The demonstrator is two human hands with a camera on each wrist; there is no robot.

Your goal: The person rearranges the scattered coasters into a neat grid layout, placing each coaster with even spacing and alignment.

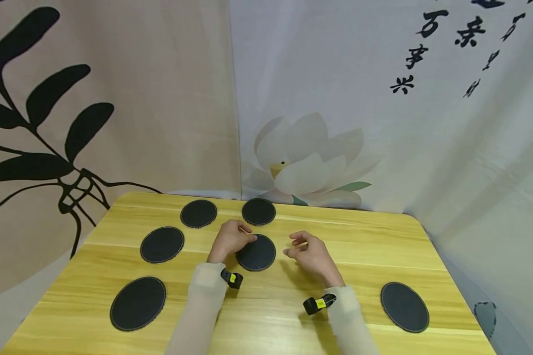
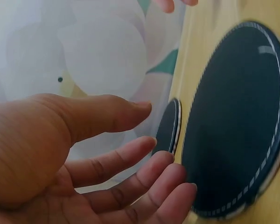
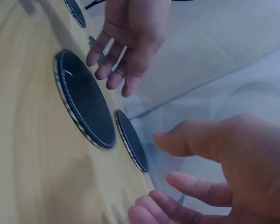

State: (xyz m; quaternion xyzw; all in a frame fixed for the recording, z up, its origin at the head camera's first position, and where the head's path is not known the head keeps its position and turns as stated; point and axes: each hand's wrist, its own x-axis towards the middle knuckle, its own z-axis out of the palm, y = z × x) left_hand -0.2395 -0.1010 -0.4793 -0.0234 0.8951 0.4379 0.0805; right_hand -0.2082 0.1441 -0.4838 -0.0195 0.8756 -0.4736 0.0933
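A round black coaster (image 1: 258, 256) with a pale stitched edge lies flat at the middle of the table, between the two hands. My left hand (image 1: 231, 240) hovers over its left side, fingers loosely bent; in the left wrist view the gap between thumb and fingers holds nothing. Off to the coaster's right, my right hand (image 1: 312, 254) is held in the air with relaxed fingers, and its grasp is bare in the right wrist view. Just behind the middle coaster lies another black coaster (image 1: 258, 212), close to the table's back edge.
More black coasters lie along the left side: a back one (image 1: 198, 213), a middle one (image 1: 162, 244) and a front one (image 1: 138, 303). A further coaster (image 1: 404, 307) is at the right front. Behind the wooden table (image 1: 266, 315) hangs a printed curtain (image 1: 169, 98).
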